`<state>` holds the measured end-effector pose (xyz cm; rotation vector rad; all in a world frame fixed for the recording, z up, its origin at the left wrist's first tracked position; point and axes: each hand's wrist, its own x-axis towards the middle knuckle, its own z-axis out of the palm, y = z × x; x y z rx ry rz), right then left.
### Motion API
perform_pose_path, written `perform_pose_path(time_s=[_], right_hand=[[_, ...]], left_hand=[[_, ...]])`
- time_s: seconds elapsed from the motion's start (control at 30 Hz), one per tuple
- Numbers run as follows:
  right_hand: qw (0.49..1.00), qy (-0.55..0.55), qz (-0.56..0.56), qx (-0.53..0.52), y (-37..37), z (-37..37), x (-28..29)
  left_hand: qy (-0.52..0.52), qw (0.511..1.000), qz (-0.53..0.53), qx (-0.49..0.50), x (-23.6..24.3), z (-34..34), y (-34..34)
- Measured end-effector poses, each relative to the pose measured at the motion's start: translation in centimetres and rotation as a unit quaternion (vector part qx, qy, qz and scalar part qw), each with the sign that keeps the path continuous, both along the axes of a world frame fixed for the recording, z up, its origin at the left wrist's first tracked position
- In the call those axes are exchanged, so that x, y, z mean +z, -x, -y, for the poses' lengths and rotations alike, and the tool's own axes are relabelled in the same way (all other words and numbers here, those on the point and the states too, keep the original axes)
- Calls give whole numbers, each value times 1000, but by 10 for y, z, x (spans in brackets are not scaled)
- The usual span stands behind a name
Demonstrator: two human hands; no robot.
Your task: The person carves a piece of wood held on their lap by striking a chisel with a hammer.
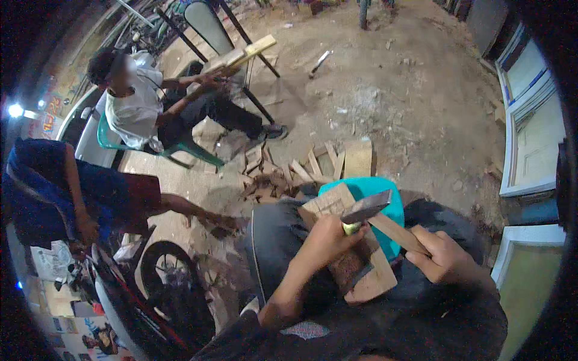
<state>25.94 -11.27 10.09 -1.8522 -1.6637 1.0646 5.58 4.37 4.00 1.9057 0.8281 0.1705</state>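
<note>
My left hand [328, 237] grips a chisel [348, 228] with a yellow-green handle and presses its tip onto a flat wooden board [373, 271] that lies across my lap. My right hand [439, 253] holds a hammer by its wooden handle [394, 231]. The hammer's dark metal head [366, 207] sits just above the chisel's end. The board shows dark carved marks near the chisel. Under the board's far end a teal plastic seat [376, 189] shows.
A heap of wood offcuts [301, 171] lies on the dirt ground ahead. A person in a white shirt [129, 102] sits on a green chair working a plank. A person in blue [54, 186] sits at the left. A motorbike wheel [165, 271] is near my left. White framed panels [533, 138] line the right.
</note>
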Motion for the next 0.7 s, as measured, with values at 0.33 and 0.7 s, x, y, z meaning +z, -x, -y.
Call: perform_pose_path(time_s=[0.33,0.7], right_hand=[[752,-184,-624,111,-49,15,-17],[997,2,-81,18,10,-15,-8]], left_hand=[[-33,999,10,-35,-11,-4,0],[-13,998,64,-5,-11,-3,9]])
